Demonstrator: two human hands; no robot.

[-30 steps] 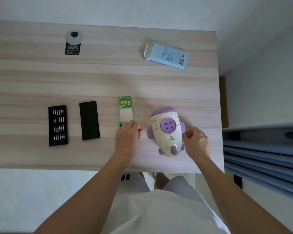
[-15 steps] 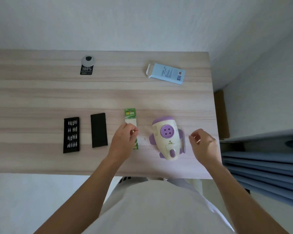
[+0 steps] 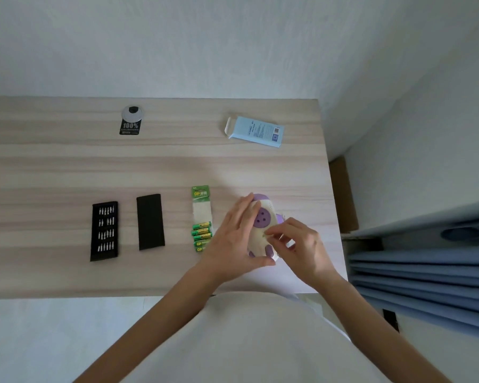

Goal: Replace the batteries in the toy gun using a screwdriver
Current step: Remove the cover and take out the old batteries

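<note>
The white and purple toy gun (image 3: 263,221) lies on the wooden table (image 3: 67,167) near its right front corner. My left hand (image 3: 237,239) grips the toy's left side, fingers along its top and thumb under its near end. Resting on the toy's right side, my right hand (image 3: 296,244) has its fingertips pinched over the white body; what they pinch is too small to tell. Just left of the toy is a green battery pack (image 3: 202,217) with several green batteries at its near end. Further left lie a black bit tray (image 3: 104,230) and a black lid (image 3: 150,221).
At the back right lies a light blue box (image 3: 256,131). A round grey disc with a black tag (image 3: 131,120) sits at the back left. The table's right edge borders a white wall and blue slats (image 3: 426,272). My white clothing fills the foreground.
My left hand left the battery pack and moved right onto the toy gun. My right hand closed in on the toy's right side. The camera view tilted up.
</note>
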